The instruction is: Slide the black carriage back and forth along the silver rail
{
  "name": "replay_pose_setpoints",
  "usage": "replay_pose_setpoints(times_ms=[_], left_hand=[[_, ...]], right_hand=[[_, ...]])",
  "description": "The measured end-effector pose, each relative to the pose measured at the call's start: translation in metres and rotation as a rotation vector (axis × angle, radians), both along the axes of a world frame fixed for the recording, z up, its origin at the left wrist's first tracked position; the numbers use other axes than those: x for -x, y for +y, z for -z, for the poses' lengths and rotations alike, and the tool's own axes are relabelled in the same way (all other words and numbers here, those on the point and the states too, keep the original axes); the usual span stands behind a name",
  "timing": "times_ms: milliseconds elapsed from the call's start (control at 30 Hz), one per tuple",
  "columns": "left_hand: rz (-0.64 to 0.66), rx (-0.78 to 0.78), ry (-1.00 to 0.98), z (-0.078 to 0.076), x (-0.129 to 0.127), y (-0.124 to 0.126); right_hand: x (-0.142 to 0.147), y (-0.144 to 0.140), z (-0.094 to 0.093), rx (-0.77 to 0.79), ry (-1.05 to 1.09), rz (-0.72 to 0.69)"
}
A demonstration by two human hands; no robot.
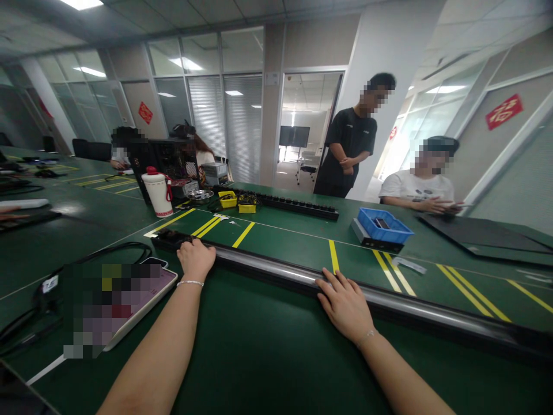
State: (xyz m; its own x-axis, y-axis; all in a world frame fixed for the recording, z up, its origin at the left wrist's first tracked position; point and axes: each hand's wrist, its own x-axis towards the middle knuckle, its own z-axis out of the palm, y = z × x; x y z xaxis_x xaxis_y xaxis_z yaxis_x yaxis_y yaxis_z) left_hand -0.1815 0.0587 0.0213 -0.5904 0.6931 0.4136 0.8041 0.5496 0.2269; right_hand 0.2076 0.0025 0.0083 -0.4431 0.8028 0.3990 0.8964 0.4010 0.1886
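Open green mat (268,346) lies bare between both forearms, nearer than the long black-and-silver power strip bar (389,302). A flat tablet device (129,300) and black cables (108,251) crowd the left side. Beyond the bar, a blue plastic bin (384,226) and small yellow plastic trays (235,202) stand well apart.

light: dim indoors, cool ceiling panels (82,3) far left and centre | bright: doorway (307,124) and right glass wall blown out | glare: long streak on metal bar (276,266), sheen on green table (268,346) | shadows: soft, under forearms | distortion: strong wide-angle bending at edges | blur: faces and near-left tablet (108,305) pixelated
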Motion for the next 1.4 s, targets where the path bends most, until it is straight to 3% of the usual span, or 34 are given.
replay_pose_setpoints(times_ms=[333, 633, 833, 1400], left_hand=[[0.071, -0.042, -0.014, 0.004, 0.005, 0.002], [0.058, -0.221, -0.064, 0.005, -0.005, -0.003], [0.046, -0.091, -0.219, 0.001, -0.005, -0.004], [0.126, 0.033, -0.136, -0.011, -0.008, -0.005]], right_hand=[[0.000, 0.000, 0.000, -0.018, 0.022, -0.008], [0.001, 0.000, 0.000, -0.023, 0.023, 0.000], [0.001, -0.001, 0.000, -0.024, 0.014, 0.004], [0.002, -0.001, 0.001, -0.030, 0.030, 0.006]])
